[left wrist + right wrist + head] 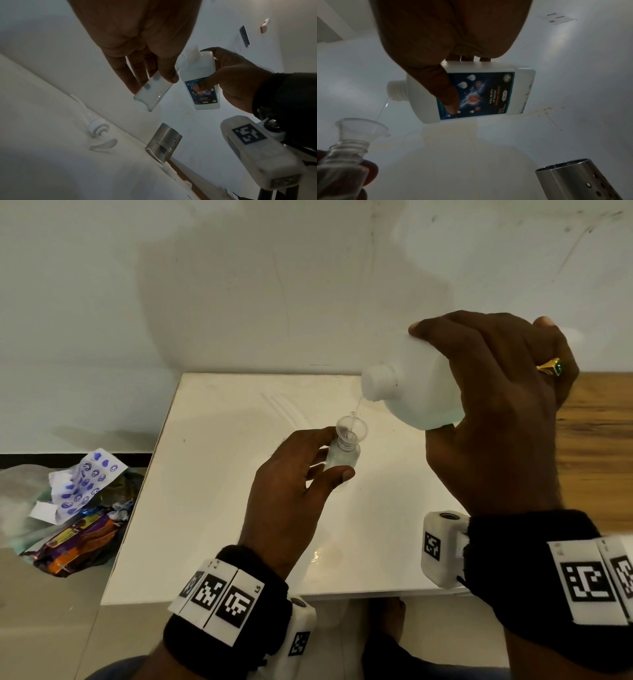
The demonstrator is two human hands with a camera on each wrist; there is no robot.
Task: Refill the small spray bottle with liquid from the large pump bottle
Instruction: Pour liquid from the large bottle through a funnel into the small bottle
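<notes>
My left hand (pixel 301 474) grips a small clear spray bottle (pixel 340 458) above the white table (pixel 212 508); its cap is off and a clear funnel (pixel 351 428) sits in its neck. My right hand (pixel 496 412) holds the large white bottle (pixel 414 385) tipped on its side, open neck to the left. A thin stream of clear liquid (pixel 356 410) falls from that neck into the funnel. The right wrist view shows the large bottle's blue label (pixel 476 94), the stream (pixel 382 109) and the funnel (pixel 361 127). The small bottle (pixel 150 93) looks partly filled.
A white pump head with its tube (pixel 97 128) lies on the table, seen in the left wrist view. A perforated steel cup (pixel 163 140) stands by the wooden strip (pixel 596 446) at the right. Crumpled wrappers and paper (pixel 78 508) lie on the floor at the left.
</notes>
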